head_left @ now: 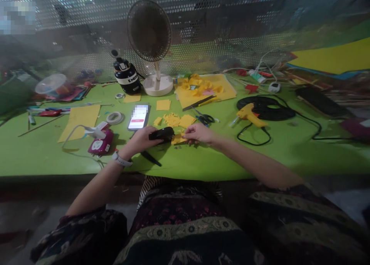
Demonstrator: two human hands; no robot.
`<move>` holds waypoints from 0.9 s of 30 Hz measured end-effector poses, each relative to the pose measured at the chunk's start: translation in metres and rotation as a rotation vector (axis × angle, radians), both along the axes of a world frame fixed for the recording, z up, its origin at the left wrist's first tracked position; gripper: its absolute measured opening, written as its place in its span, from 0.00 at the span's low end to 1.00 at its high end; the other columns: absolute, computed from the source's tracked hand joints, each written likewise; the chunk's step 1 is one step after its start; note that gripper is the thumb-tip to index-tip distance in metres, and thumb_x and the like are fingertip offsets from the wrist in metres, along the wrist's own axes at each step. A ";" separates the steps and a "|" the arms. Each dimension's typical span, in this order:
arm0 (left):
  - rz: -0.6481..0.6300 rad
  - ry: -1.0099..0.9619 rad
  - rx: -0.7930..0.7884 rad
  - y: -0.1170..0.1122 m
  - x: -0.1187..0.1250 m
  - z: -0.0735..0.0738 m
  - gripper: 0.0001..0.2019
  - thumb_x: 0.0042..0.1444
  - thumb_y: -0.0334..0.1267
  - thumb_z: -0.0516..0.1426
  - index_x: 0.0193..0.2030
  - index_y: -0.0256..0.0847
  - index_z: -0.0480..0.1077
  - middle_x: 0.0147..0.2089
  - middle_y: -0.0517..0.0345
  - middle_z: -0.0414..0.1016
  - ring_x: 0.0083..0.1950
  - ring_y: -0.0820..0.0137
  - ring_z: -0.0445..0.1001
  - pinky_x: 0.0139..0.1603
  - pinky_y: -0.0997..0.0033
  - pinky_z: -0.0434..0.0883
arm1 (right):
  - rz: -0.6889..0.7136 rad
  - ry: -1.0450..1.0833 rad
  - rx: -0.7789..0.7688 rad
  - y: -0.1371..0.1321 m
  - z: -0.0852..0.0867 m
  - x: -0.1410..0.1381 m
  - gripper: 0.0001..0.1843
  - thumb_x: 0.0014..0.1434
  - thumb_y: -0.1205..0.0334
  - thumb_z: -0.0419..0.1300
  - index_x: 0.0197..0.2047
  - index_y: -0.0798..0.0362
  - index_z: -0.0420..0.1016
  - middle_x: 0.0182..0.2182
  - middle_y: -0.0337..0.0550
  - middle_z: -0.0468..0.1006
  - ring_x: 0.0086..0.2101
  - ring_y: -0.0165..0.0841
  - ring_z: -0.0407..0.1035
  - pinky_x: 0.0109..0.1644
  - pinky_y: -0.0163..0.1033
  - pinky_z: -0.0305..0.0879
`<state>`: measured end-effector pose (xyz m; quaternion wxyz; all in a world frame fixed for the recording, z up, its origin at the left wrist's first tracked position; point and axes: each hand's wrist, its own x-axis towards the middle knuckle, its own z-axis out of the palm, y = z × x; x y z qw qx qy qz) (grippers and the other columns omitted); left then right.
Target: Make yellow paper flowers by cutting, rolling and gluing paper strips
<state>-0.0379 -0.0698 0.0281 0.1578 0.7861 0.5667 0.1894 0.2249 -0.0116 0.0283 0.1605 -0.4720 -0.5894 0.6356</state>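
Note:
My left hand (pixel 141 140) is closed around a black stapler (pixel 162 134) resting on the green table (pixel 43 149). My right hand (pixel 199 134) pinches a small yellow paper piece (pixel 177 139) right at the stapler's mouth. A white watch sits on my left wrist. More cut yellow paper scraps (pixel 176 120) lie just behind the hands. A black pen (pixel 150 158) lies under my left hand near the table's front edge.
A phone (pixel 138 117) with a lit screen, tape roll (pixel 115 118), pink device (pixel 101 145), scissors (pixel 204 118), yellow glue gun (pixel 250 114) with black cord, desk fan (pixel 150 37), black bottle (pixel 127 77), yellow sheets (pixel 79 120) and a perforated screen behind.

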 end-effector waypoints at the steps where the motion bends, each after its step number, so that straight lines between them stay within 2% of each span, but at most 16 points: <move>1: 0.009 -0.002 0.011 0.000 0.000 -0.001 0.14 0.54 0.50 0.62 0.37 0.42 0.73 0.33 0.54 0.74 0.34 0.65 0.71 0.36 0.65 0.67 | -0.013 -0.013 -0.006 0.000 0.000 -0.001 0.11 0.56 0.71 0.67 0.26 0.57 0.72 0.21 0.43 0.79 0.19 0.24 0.69 0.17 0.28 0.57; 7: -0.004 -0.055 0.030 0.001 -0.003 -0.006 0.14 0.55 0.50 0.62 0.38 0.41 0.72 0.35 0.54 0.74 0.36 0.65 0.71 0.36 0.65 0.66 | -0.017 -0.057 -0.026 0.000 0.001 -0.008 0.10 0.57 0.74 0.67 0.27 0.58 0.72 0.20 0.42 0.78 0.19 0.21 0.69 0.16 0.24 0.57; 16: -0.001 -0.113 0.025 0.001 -0.003 -0.007 0.13 0.55 0.49 0.63 0.38 0.41 0.73 0.34 0.55 0.74 0.36 0.66 0.72 0.36 0.66 0.66 | -0.032 -0.077 0.047 -0.002 -0.003 -0.024 0.11 0.55 0.75 0.65 0.25 0.58 0.70 0.20 0.42 0.77 0.19 0.23 0.70 0.16 0.24 0.57; 21: -0.018 -0.088 0.041 0.001 -0.003 -0.009 0.13 0.54 0.48 0.64 0.36 0.40 0.72 0.33 0.55 0.73 0.34 0.67 0.70 0.34 0.67 0.65 | -0.037 -0.072 0.087 -0.002 -0.001 -0.032 0.12 0.55 0.77 0.65 0.23 0.58 0.70 0.18 0.40 0.76 0.18 0.24 0.70 0.16 0.25 0.57; 27: -0.025 -0.063 0.015 0.002 -0.003 -0.008 0.13 0.54 0.49 0.63 0.37 0.41 0.72 0.33 0.54 0.74 0.35 0.66 0.72 0.36 0.66 0.66 | -0.051 -0.028 0.084 0.005 -0.008 -0.034 0.13 0.56 0.78 0.64 0.24 0.57 0.69 0.16 0.39 0.76 0.17 0.24 0.70 0.16 0.24 0.57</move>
